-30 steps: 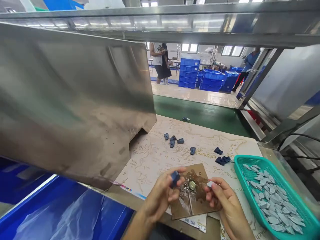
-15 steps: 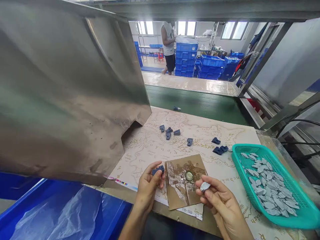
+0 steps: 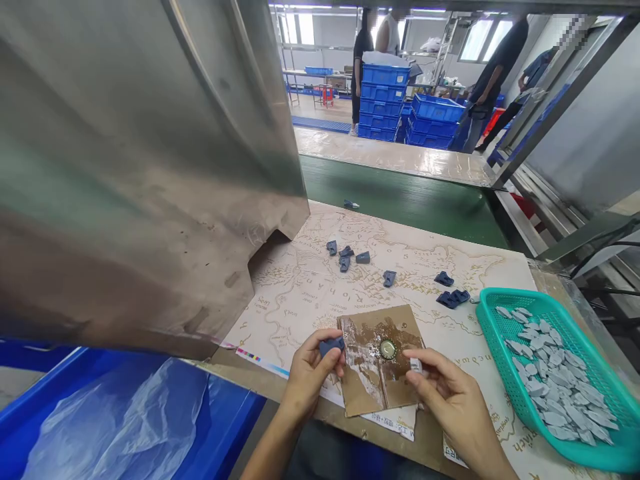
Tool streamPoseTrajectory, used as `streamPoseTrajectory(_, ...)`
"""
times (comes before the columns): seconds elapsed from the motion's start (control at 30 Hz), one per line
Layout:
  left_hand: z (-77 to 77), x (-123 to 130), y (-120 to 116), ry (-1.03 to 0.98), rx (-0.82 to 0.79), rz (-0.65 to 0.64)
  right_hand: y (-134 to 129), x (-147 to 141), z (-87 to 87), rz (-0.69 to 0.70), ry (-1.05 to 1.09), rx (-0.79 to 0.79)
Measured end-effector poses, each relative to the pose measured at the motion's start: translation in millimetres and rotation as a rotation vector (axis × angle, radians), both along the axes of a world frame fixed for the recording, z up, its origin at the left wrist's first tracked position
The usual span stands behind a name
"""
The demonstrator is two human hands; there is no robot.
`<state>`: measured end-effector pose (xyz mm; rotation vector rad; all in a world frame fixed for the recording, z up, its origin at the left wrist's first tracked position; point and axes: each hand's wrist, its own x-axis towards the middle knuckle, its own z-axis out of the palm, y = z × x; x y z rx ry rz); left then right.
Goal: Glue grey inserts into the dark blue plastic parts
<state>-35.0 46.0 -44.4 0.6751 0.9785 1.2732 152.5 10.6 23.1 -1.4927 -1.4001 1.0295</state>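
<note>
Two small pieces are being held apart in the head view, either side of a stained cardboard sheet (image 3: 383, 393): the left hand (image 3: 310, 377) is pinching a dark blue piece (image 3: 332, 346) lying lengthwise toward 3 o'clock, and the right hand (image 3: 447, 390), nearer the teal plastic basket (image 3: 493, 320) at 3 o'clock, is pinching a pale grey piece (image 3: 416, 365).

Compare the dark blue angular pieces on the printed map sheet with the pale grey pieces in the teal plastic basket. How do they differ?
The dark blue pieces lie spread in small groups on the printed map sheet, while the pale grey pieces are heaped together in the teal plastic basket. The dark blue pieces look thicker and blockier; the pale grey pieces look flatter and more pointed. Both are small and angular.
</note>
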Motion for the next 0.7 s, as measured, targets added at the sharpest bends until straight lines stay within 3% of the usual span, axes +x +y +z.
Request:
streamPoseTrajectory(0.13, 1.3, 0, 1, -0.015, 0.01, 0.038, 6, 5, 4.8, 0.1, -0.278, 0.154)
streamPoseTrajectory(0.27, 0.5, -2, 1, -0.04, 0.006, 0.052, 9, 5, -0.2, 0.126, -0.419, 0.204)
streamPoseTrajectory(0.5, 1.7, -4, 1, -0.02, 0.047, -0.03, 14, 1, 4.0, 0.242, -0.473, 0.337)
streamPoseTrajectory(0.7, 3.4, -4, 0, -0.03, 0.053, -0.041, 17, -4, 3.0, 0.161, -0.443, 0.387)
